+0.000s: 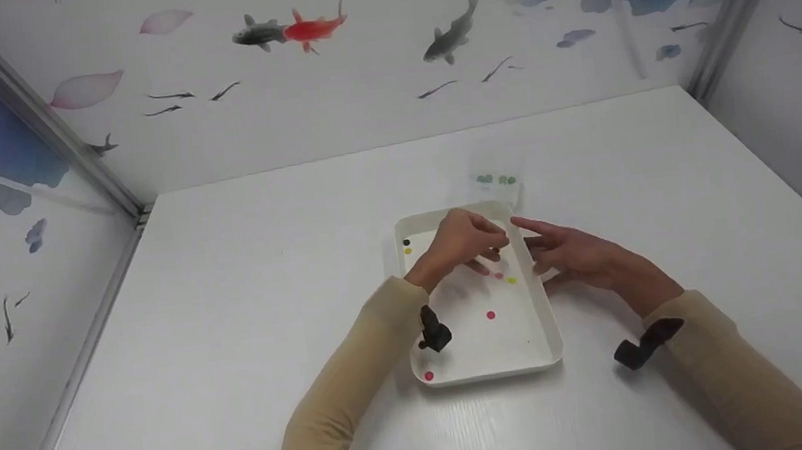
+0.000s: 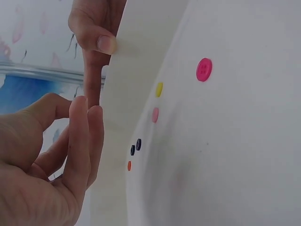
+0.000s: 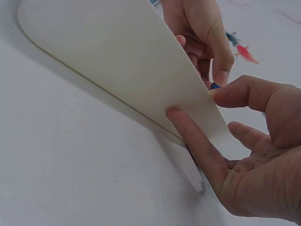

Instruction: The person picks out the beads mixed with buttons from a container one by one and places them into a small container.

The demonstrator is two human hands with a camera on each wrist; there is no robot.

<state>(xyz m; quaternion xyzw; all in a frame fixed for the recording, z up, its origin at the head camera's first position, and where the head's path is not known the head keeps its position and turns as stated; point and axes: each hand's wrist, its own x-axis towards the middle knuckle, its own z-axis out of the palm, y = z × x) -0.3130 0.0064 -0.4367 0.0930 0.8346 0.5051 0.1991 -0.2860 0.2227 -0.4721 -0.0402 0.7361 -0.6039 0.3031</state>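
Note:
My left hand [image 1: 464, 236] is over the upper right part of a white tray [image 1: 493, 373]. Its thumb and forefinger pinch a small blue button [image 3: 215, 86], of which only an edge shows. My right hand [image 1: 582, 257] is at the tray's right side, its fingertips touching the outer wall and rim. Below the left hand, a yellow button [image 2: 159, 89], a light pink button [image 2: 155, 115], dark buttons [image 2: 138, 144] and an orange button [image 2: 129, 165] lie along the inside of that wall. A bright pink button [image 2: 204, 69] lies farther in.
A clear bag with green print [image 1: 496, 182] lies behind the tray's far end. Black and yellow buttons [image 1: 407, 247] are at the tray's far left, and a red button [image 1: 429, 376] is in the near left corner. Printed panels [image 1: 358, 109] enclose the white table [image 1: 230, 312].

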